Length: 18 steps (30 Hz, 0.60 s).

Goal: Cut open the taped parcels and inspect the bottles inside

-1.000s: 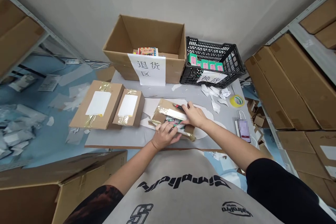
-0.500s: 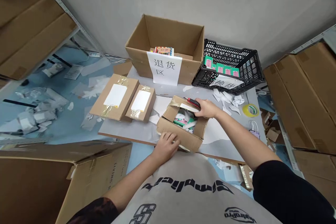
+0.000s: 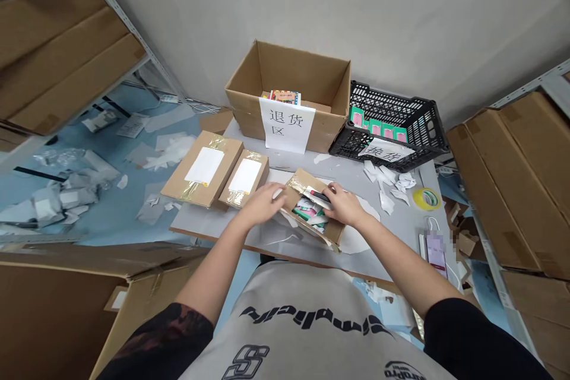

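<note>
A small opened cardboard box (image 3: 312, 214) with gold tape on its flaps sits near the front of the grey board (image 3: 392, 231). Colourful small packets and white paper scraps (image 3: 309, 211) lie inside it. My left hand (image 3: 260, 205) is at the box's left side, its fingertips by the taped flap and its fingers apart. My right hand (image 3: 344, 205) rests over the box's right corner, holding a red and black box cutter (image 3: 318, 195) above the contents. The cutter's blade is hidden.
Two taped parcels with white labels (image 3: 202, 169) lie left of the box. Behind stand a large carton (image 3: 289, 77) with a paper sign and a black crate (image 3: 396, 116) of packets. Paper scraps, yellow tape (image 3: 426, 198) and a phone (image 3: 436, 252) lie right; shelves flank.
My left hand has moved from the box's front edge to its left flap. My right hand has moved down over the box with the cutter. The box now sits tilted, its flaps drawn inward.
</note>
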Each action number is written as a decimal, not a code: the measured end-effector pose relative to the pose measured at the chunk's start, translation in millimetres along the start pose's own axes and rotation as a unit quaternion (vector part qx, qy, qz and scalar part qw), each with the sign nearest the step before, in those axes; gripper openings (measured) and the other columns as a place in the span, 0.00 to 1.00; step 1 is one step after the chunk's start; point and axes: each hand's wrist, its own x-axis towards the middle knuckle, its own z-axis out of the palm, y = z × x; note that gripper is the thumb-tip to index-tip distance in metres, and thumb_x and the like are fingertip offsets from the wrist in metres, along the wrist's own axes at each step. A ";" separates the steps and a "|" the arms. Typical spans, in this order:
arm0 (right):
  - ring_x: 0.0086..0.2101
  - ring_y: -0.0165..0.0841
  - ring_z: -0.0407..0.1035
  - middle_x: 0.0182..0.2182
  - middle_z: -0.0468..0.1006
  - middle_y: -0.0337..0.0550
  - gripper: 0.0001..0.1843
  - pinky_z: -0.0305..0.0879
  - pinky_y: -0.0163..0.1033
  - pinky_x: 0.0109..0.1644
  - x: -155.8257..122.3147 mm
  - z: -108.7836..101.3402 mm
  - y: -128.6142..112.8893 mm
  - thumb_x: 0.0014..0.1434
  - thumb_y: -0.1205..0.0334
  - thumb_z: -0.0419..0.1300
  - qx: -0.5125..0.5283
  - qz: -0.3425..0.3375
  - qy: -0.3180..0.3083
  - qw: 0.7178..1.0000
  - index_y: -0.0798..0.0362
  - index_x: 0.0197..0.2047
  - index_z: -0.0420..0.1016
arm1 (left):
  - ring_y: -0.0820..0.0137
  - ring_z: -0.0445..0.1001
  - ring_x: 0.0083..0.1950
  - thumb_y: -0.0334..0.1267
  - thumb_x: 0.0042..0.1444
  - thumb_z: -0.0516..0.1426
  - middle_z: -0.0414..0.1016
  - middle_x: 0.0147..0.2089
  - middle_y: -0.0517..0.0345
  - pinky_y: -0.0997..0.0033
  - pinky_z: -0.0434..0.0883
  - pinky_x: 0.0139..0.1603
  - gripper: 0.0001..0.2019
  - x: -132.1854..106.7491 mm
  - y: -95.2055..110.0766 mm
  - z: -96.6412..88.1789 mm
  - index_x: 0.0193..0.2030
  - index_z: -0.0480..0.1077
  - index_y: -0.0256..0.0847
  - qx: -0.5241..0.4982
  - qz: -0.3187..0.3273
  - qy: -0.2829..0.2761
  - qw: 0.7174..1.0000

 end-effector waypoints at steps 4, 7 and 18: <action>0.43 0.42 0.72 0.54 0.68 0.53 0.17 0.64 0.43 0.44 -12.1 7.7 -26.5 0.65 0.54 0.53 0.026 0.002 0.034 0.999 0.48 0.55 0.65 | 0.62 0.74 0.52 0.40 0.52 0.54 0.73 0.56 0.56 0.64 0.70 0.53 0.25 25.7 -18.3 -5.1 0.59 0.65 0.47 -0.124 -0.098 -0.084 0.984; 0.44 0.41 0.72 0.45 0.75 0.51 0.15 0.63 0.42 0.45 -21.1 21.2 -46.4 0.68 0.55 0.47 0.108 -0.006 0.016 0.994 0.50 0.55 0.64 | 0.61 0.73 0.55 0.35 0.46 0.56 0.72 0.58 0.55 0.65 0.70 0.52 0.29 29.1 -31.8 -1.9 0.58 0.64 0.46 -0.190 -0.083 -0.110 0.972; 0.56 0.43 0.63 0.57 0.68 0.58 0.27 0.59 0.48 0.59 -4.8 68.4 -72.2 0.68 0.55 0.46 0.238 0.024 0.030 0.970 0.58 0.66 0.53 | 0.67 0.76 0.40 0.45 0.49 0.61 0.78 0.43 0.55 0.68 0.72 0.44 0.14 29.7 -70.1 44.8 0.41 0.73 0.41 -0.201 -0.083 0.078 0.973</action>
